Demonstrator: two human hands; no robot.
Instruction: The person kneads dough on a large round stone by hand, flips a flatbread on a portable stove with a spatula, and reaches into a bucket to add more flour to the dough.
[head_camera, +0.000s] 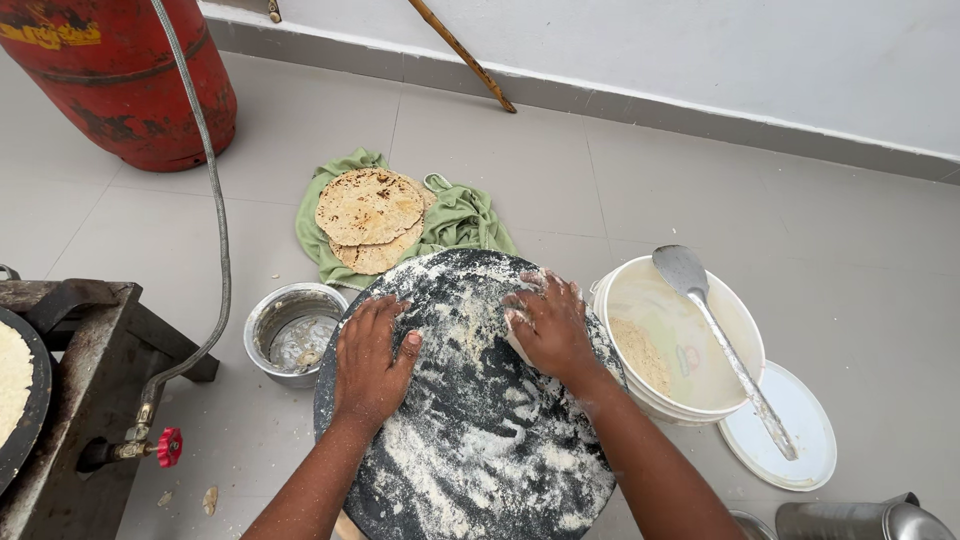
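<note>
Dough (518, 340), a pale lump mostly hidden, lies under the right hand (550, 325) near the right rim of the round black board (480, 440), which is dusted with flour and rests on the grey floor. That hand's fingers are curled together over the lump, tips pointing up-left toward the board's middle. The left hand (372, 355) lies flat on the board's left part, fingers together and extended, apart from the dough, so the right hand is the nearer 1. Just right of the board stands a white bucket (740, 330) with flour and a metal spatula (720, 340); cooked flatbreads (368, 208) lie on a green cloth (465, 218) beyond.
</note>
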